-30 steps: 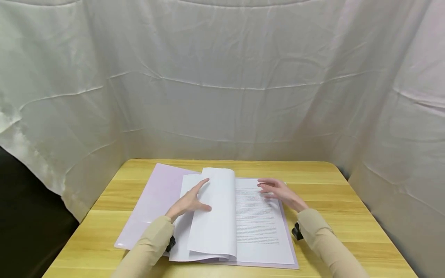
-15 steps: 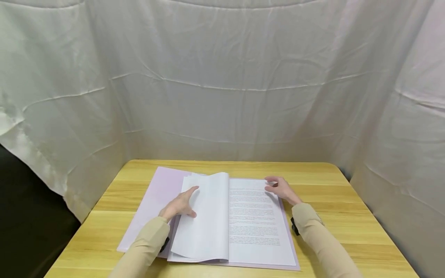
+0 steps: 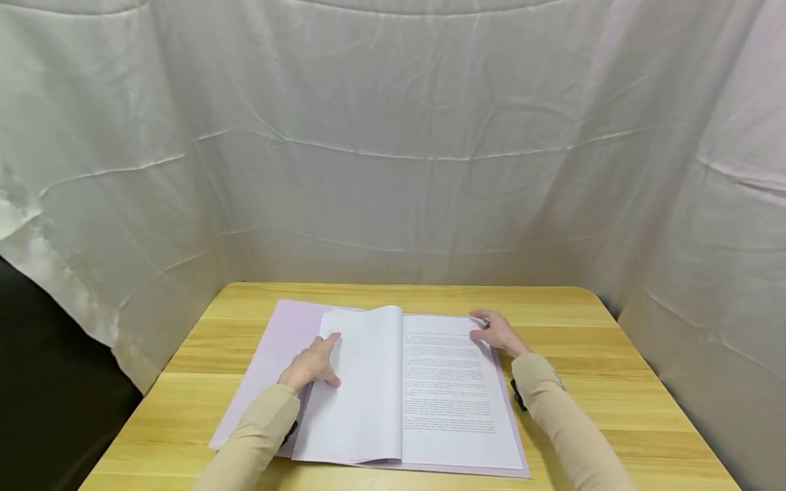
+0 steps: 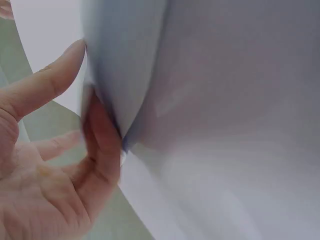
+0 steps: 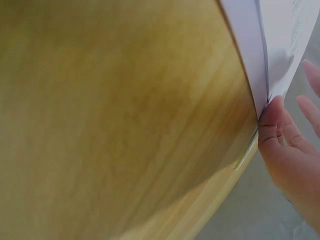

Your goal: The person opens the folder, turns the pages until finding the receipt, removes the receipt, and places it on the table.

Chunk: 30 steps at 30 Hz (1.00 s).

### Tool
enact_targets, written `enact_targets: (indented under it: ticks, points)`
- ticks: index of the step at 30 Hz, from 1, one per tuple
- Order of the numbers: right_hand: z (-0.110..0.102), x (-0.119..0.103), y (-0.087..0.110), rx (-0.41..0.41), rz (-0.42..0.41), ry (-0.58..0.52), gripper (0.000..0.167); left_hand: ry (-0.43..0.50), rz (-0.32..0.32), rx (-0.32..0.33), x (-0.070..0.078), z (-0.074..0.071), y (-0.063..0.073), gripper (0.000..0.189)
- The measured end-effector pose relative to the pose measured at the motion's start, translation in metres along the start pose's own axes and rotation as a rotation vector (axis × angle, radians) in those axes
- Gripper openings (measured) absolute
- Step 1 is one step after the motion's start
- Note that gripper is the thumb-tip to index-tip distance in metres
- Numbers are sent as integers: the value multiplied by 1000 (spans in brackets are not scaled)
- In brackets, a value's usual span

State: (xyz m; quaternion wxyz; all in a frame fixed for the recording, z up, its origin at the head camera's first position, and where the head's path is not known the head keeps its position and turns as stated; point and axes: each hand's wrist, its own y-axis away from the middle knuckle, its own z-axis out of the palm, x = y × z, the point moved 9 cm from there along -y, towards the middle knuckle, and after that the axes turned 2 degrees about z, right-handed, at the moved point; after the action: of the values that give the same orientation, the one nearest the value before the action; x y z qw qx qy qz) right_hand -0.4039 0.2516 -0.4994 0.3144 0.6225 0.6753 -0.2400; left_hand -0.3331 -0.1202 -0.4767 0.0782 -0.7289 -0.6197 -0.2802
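A stack of white paper sheets lies inside an unfolded lilac folder (image 3: 288, 341). My left hand (image 3: 310, 363) grips the left edge of the turned sheets (image 3: 371, 382), with its thumb over their blank side. In the left wrist view the fingers (image 4: 102, 145) of that hand curl at the paper's edge. On the right lies a page of printed text (image 3: 448, 382). At its upper right edge my right hand (image 3: 499, 334) rests with thumb and forefinger apart. The right wrist view shows its lower fingers (image 5: 272, 117) touching the edge of the stack and folder.
The yellow wooden table (image 3: 589, 382) extends around the folder on all sides. Pale grey curtains (image 3: 417, 170) hang behind and beside it. A dark area (image 3: 49, 395) shows at the lower left. Beige sleeves (image 3: 555, 409) cover both forearms.
My left hand has moved left, bringing the turned sheets over, and they now lie flatter. The right hand has shifted slightly right and settled at the stack's edge.
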Motion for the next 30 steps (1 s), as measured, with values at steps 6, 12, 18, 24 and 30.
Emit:
enact_targets:
  ticks: [6,12,18,24,30]
  points:
    - [-2,0,-3,29,16,2,61,-109,67,61,10,-2,-2,114]
    - [-7,2,-2,101,53,-11,59,-129,147,32,22,6,-4,114]
    - [-18,-2,1,234,56,-21,48,-140,285,-29,45,12,-2,103]
    - [-27,-1,0,313,54,3,33,-78,383,-50,63,14,-4,89]
    - [-28,-3,-1,335,26,33,25,-23,429,-71,73,16,-3,78]
